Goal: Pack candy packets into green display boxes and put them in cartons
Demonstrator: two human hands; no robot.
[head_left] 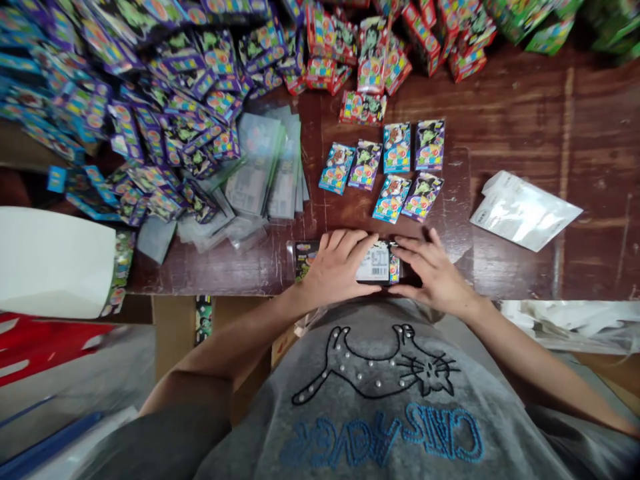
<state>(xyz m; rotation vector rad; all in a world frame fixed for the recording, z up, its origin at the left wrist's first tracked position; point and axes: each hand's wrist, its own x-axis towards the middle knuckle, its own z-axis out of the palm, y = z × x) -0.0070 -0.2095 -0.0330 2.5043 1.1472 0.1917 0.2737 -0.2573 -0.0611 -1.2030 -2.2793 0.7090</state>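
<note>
A clear plastic sleeve [373,265] with a printed backing and a white barcode label lies flat at the table's front edge. My left hand [340,263] covers its middle, fingers stretched across the top edge and thumb along the lower edge, gripping it. At the sleeve's right end, my right hand [434,272] has its fingers at the upper corner and its thumb at the lower one, pinching that end. A colourful small box [394,261] shows between the hands at this end; its far side is hidden. Several small blue and purple boxes [397,198] stand apart just beyond.
Purple boxes [200,87] are heaped at the left, red boxes [363,107] at the back and green ones [550,37] at the back right. Clear sleeves [253,160] are stacked left of centre. A silvery white bag [523,210] lies right, a white container [55,260] far left.
</note>
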